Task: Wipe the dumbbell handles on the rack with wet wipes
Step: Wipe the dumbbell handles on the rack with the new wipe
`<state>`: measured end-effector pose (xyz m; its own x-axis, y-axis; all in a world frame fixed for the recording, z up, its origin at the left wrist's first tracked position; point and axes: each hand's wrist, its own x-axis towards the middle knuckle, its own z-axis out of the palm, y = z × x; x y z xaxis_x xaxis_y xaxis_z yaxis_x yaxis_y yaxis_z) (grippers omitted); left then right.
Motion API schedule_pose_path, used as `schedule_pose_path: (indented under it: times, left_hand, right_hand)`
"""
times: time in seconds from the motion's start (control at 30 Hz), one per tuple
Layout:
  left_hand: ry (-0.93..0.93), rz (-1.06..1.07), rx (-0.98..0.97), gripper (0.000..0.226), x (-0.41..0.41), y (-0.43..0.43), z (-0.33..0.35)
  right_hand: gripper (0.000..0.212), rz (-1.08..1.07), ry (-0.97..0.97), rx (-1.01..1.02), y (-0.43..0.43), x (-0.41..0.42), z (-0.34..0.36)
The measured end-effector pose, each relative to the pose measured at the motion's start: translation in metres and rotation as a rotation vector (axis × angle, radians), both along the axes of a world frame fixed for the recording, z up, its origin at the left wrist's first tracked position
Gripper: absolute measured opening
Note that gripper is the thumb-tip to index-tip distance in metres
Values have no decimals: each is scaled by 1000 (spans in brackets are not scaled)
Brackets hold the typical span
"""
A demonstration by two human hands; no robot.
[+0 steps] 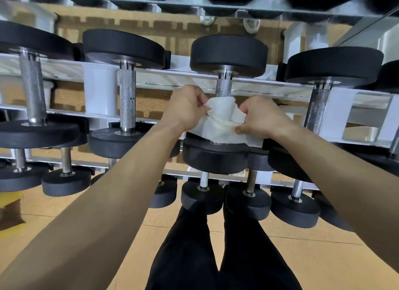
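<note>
Two hands are wiping a dumbbell handle [223,87] on the rack [99,91] with a wipe [222,119]
The left hand [185,108] and right hand [261,119] are each pinching a side of the wipe, holding it wrapped round the lower part of the handle, towards the middle shelf's front edge; the upper part is showing bare. Wiping of this handle seems under way. Next, the wipe probably needs sliding up over the bare knurling, both grips kept tight

floor [280,257]: tan panels, thin seams | left edge: yellow-brown object [9,210]
</note>
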<state>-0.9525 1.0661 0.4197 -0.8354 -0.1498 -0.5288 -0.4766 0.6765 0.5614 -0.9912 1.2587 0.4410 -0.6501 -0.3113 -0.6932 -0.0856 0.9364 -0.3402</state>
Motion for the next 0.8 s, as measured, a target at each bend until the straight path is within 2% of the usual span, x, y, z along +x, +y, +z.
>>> schedule_pose_path:
  times: [0.07,0.13,0.17,0.23,0.3,0.4,0.47,0.53,0.6,0.63,0.7,0.8]
  left_hand:
    - [-36,-55,149,15,1,-9,6]
    - [-123,-102,271,17,5,-17,8]
    - [-144,-114,259,18,6,-18,6]
    - [-119,-97,115,24,3,-16,-4]
    - [-58,34,13,28,-5,-13,-15]
    - [24,254,16,19,-17,-4,-22]
    - [108,380,120,15,-19,2,-18]
    - [152,492,316,15,-17,3,-11]
    - [106,469,475,14,-9,3,-8]
    - [76,418,472,13,-5,4,-8]
    - [35,316,314,10,0,3,-11]
    - [-25,230,31,2,-3,-1,-18]
  right_hand:
    - [38,-6,49,59,3,-8,-9]
    - [40,-30,122,46,3,-17,-16]
    - [37,-64,149,16,1,-21,-16]
    - [27,-182,137,-80,-4,-26,-11]
    - [27,-377,6,-201,-9,-25,-2]
    - [28,-598,-150,-325,-12,-18,1]
    - [32,-695,-164,-335,-10,-14,-8]
    - [23,-759,-91,-300,-5,-14,-22]
    - [20,-898,-40,-289,2,-18,-35]
    - [18,-995,-47,-310,4,-20,-38]
    - [18,-1093,-80,-375,5,-20,-41]
    - [25,-936,-166,-403,-3,-5,-37]
